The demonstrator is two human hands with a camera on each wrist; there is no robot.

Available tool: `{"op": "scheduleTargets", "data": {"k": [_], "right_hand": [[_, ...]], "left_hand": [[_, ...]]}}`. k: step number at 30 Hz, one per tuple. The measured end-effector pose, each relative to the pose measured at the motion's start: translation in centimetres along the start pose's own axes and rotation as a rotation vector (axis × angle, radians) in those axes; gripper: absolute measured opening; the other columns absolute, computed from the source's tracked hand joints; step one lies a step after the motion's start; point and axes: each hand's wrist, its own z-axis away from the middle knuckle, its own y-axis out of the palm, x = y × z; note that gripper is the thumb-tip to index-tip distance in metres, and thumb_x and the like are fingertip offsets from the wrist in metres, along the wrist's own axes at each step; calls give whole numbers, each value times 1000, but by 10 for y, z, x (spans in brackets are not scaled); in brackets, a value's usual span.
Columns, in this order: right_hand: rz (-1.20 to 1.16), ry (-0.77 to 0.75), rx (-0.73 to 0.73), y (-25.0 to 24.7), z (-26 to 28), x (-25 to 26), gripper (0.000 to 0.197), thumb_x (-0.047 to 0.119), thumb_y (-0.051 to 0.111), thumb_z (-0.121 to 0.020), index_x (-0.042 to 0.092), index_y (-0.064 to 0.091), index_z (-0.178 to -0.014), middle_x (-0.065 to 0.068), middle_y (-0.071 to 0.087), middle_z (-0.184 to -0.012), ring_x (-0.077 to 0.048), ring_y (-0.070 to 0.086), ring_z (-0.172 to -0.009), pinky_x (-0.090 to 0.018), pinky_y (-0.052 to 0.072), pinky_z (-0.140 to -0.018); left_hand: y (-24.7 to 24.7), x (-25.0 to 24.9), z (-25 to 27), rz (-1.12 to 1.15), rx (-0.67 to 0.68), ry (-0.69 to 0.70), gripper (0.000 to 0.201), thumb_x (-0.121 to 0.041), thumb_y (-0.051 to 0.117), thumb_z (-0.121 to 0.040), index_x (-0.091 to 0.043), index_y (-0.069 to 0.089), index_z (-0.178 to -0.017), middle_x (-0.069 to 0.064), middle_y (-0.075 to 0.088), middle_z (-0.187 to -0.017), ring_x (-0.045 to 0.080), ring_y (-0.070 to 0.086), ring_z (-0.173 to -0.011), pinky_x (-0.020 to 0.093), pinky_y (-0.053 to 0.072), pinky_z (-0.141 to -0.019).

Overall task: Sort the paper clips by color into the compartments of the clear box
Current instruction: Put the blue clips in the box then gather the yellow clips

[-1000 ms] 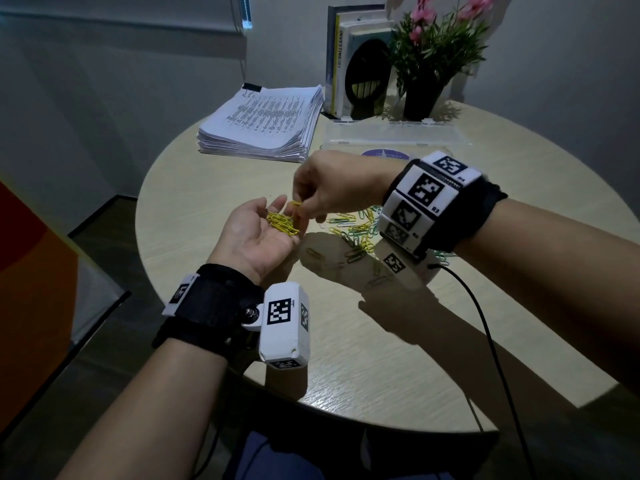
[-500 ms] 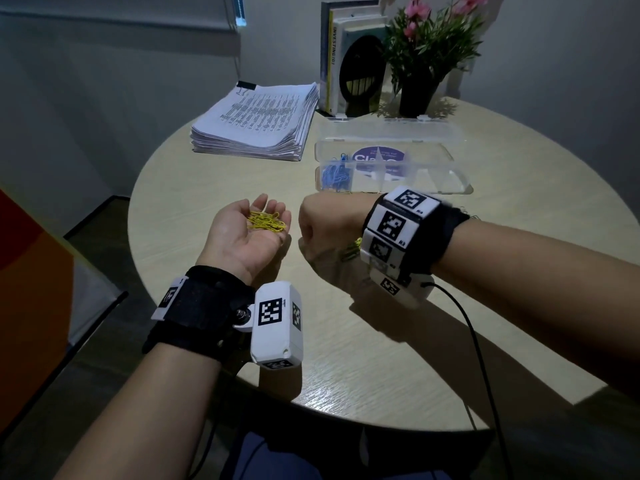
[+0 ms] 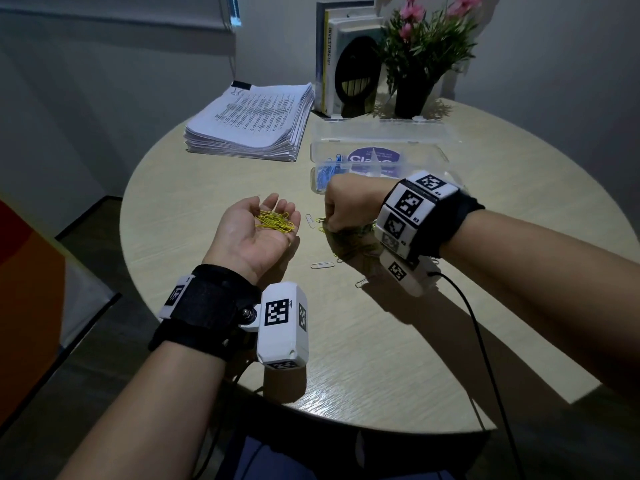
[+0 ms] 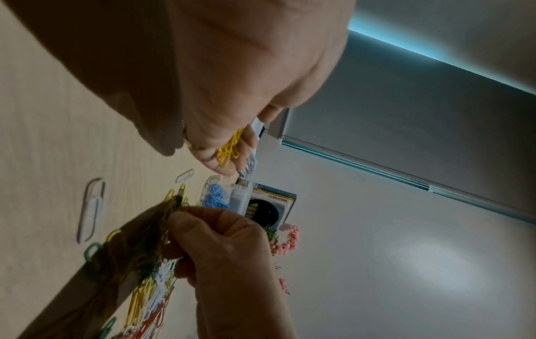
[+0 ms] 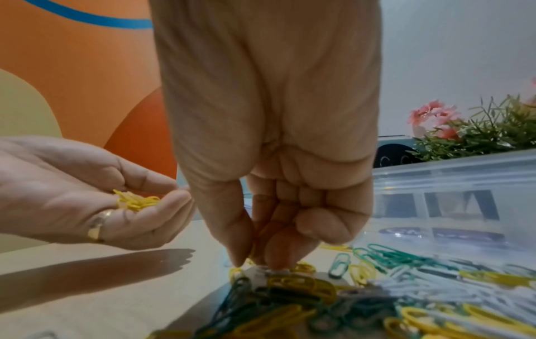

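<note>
My left hand [image 3: 263, 226] is held palm up above the table, and several yellow paper clips [image 3: 275, 221] lie in its cupped palm; the right wrist view shows the same yellow clips [image 5: 136, 201]. To its right, my right hand [image 3: 329, 225] reaches down into the mixed pile of clips [image 5: 377, 293]. Its thumb and fingertips [image 5: 272, 257] pinch a yellow clip on the table. Just behind that hand, the clear box [image 3: 426, 157] stands open with blue clips [image 3: 325, 173] in its left compartment.
A thick stack of papers [image 3: 249, 123] lies at the back left; books [image 3: 346, 60] and a potted plant [image 3: 426, 53] stand behind the box. Loose white clips [image 3: 322, 265] lie near the pile. A black cable [image 3: 485, 341] trails from my right wrist.
My right hand left the left palm, swung right and dropped onto the pile. The left hand stayed palm up with its yellow clips.
</note>
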Motion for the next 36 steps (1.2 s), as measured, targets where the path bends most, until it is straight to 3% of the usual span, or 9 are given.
{"op": "scheduleTargets", "data": {"k": [11, 16, 18, 22, 25, 29, 31, 33, 36], "right_hand": [[-19, 24, 18, 12, -7, 7, 33, 27, 68, -81, 4, 68, -104, -10, 69, -99, -23, 63, -92, -33, 53, -76], [-182, 13, -85, -6, -3, 2, 16, 17, 66, -79, 3, 71, -88, -10, 66, -80, -16, 57, -69, -22, 44, -56], [-334, -27, -135, -17, -1, 2, 9, 9, 66, -79, 3, 70, -84, -11, 69, -78, -15, 62, -65, -22, 49, -56], [-381, -101, -89, -28, 2, 9, 12, 4, 69, -80, 8, 71, -91, 2, 65, -70, -4, 58, -55, -14, 46, -46], [-355, -127, -62, -28, 2, 10, 18, 2, 69, -81, 8, 71, -98, 1, 67, -80, -4, 57, -58, -15, 49, -53], [-355, -172, -22, -30, 6, 7, 29, -1, 67, -82, 8, 70, -109, -6, 72, -104, -17, 69, -90, -31, 56, -85], [-360, -155, -24, -31, 9, 4, 28, -1, 67, -81, 11, 69, -107, -7, 72, -100, -17, 67, -85, -36, 55, -84], [-335, -119, -53, -34, 12, -1, 22, 2, 69, -80, 14, 68, -98, -6, 72, -92, -16, 65, -75, -36, 56, -78], [-172, -95, -42, -34, 19, -10, 17, 5, 71, -78, 19, 68, -88, -1, 69, -85, -16, 62, -76, -31, 53, -73]], "left_hand": [[6, 4, -8, -19, -10, -3, 34, -22, 35, -100, -1, 57, -86, 11, 54, -84, 22, 54, -77, 34, 44, -79], [7, 7, -9, -97, -3, -4, 33, -22, 34, -100, -2, 57, -86, 11, 53, -85, 23, 53, -81, 34, 42, -84], [9, 10, -9, -112, 4, -17, 34, -22, 33, -100, -2, 57, -87, 12, 54, -87, 23, 53, -82, 34, 41, -86], [15, 20, -5, -60, 69, -71, 42, -24, 29, -101, 2, 59, -89, 20, 64, -83, 29, 58, -80, 36, 45, -74], [17, 23, -3, -30, 88, -89, 45, -25, 27, -103, 2, 59, -88, 23, 64, -82, 30, 58, -80, 38, 46, -71], [17, 26, -6, 17, 67, -86, 41, -24, 28, -103, 3, 58, -94, 21, 59, -88, 29, 56, -80, 36, 45, -85], [16, 27, -6, 21, 50, -85, 39, -22, 30, -102, 3, 57, -91, 19, 58, -89, 28, 56, -83, 36, 43, -93], [15, 28, -7, 9, 26, -78, 37, -21, 31, -102, 2, 57, -89, 16, 55, -89, 24, 55, -83, 35, 43, -89], [13, 27, -7, -14, 5, -57, 36, -21, 31, -102, 1, 57, -88, 14, 55, -86, 22, 55, -80, 35, 42, -85]]}}
